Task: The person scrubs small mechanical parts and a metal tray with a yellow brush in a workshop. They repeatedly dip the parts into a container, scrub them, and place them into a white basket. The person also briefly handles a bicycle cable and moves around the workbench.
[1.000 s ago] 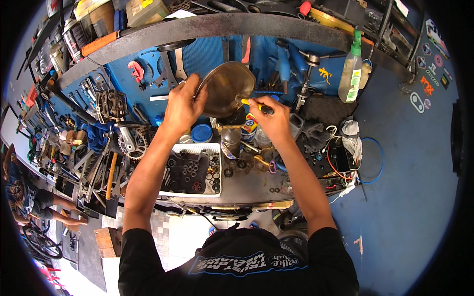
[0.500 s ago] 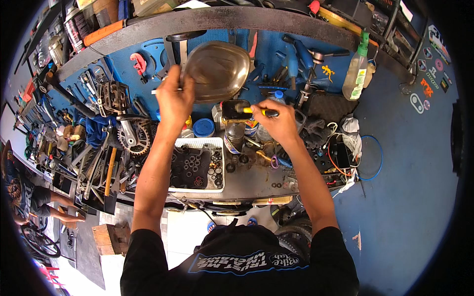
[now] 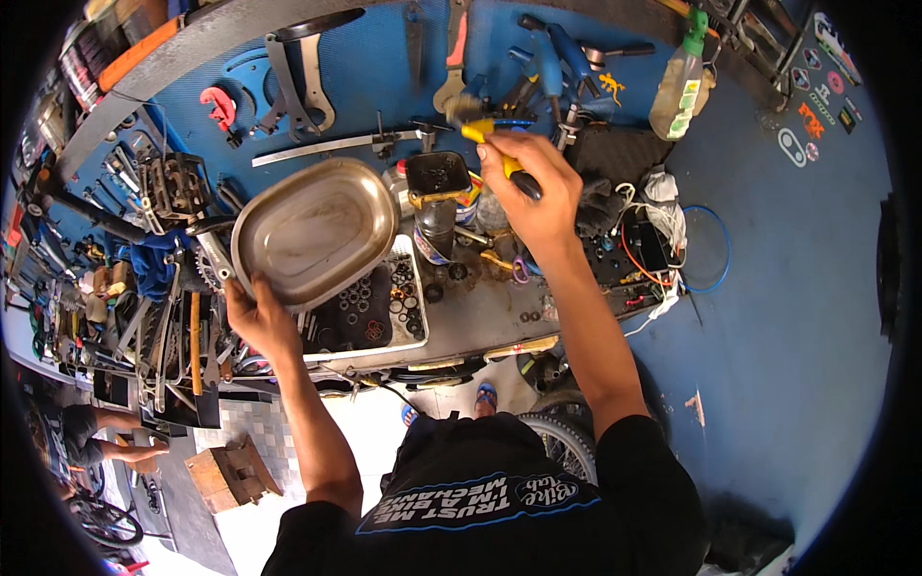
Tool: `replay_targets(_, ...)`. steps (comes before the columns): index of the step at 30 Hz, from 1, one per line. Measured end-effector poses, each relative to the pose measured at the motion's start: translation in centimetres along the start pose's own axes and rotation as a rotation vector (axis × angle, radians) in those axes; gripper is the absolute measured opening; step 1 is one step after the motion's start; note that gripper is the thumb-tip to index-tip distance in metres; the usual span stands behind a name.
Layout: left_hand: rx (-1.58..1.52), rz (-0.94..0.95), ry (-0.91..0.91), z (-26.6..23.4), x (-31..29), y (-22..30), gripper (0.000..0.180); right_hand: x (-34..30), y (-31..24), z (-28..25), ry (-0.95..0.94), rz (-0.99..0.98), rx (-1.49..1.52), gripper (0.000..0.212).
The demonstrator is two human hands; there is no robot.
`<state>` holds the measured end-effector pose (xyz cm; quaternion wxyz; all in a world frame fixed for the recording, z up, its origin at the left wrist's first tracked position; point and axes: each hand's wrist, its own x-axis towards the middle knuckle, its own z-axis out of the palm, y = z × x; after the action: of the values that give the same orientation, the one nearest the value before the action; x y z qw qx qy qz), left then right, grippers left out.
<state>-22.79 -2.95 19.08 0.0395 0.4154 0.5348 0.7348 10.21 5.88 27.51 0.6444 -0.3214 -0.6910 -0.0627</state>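
My left hand (image 3: 261, 322) grips the lower left rim of an oval metal tray (image 3: 312, 226), whose hollow side faces up above the left part of the bench. A dark, blurry film of liquid or grime marks its bottom. In my right hand (image 3: 540, 187) is a paintbrush (image 3: 477, 127) with a yellow and black handle, its bristles pointing up and left. The brush is raised over the bench, apart from the tray. Between the two hands a dark square-mouthed container (image 3: 438, 175) stands on the bench. Below the tray, a white basket (image 3: 415, 312) of small rings and bearings is partly covered.
Hand tools hang on the blue back panel (image 3: 375, 86). Loose tools and a crankset (image 3: 213, 254) crowd the left side. A spray bottle (image 3: 680, 96) hangs at the right, above cables (image 3: 663, 202). A bicycle wheel (image 3: 562, 442) is below the bench, and another person (image 3: 82, 432) is at far left.
The tray has swung down and left, away from the back panel, with its hollow now plainly visible. The paintbrush has risen from beside the square-mouthed container. My view has shifted slightly.
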Motion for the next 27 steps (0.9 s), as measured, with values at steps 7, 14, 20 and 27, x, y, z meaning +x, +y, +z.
replay_targets(7, 0.112, -0.198, -0.067, -3.0, -7.3, -1.4, 0.015, -0.4, -0.1, -1.4, -0.170, 0.491, 0.064, 0.018)
replay_targets(14, 0.014, -0.382, -0.355, -2.2, -14.6, -2.0, 0.021, -5.5, 3.5, -12.5, -0.078, 0.162, -0.070, 0.026)
replay_targets(20, -0.044, -0.390, -0.494, 3.3, -21.1, -3.8, 0.016, -19.1, 7.2, -19.9, -0.322, 0.575, -0.184, 0.021)
replay_targets(27, 0.077, -0.630, -0.624, 7.6, -24.7, -4.7, 0.022, -29.9, 10.2, -22.8, -0.509, 0.480, -0.423, 0.027)
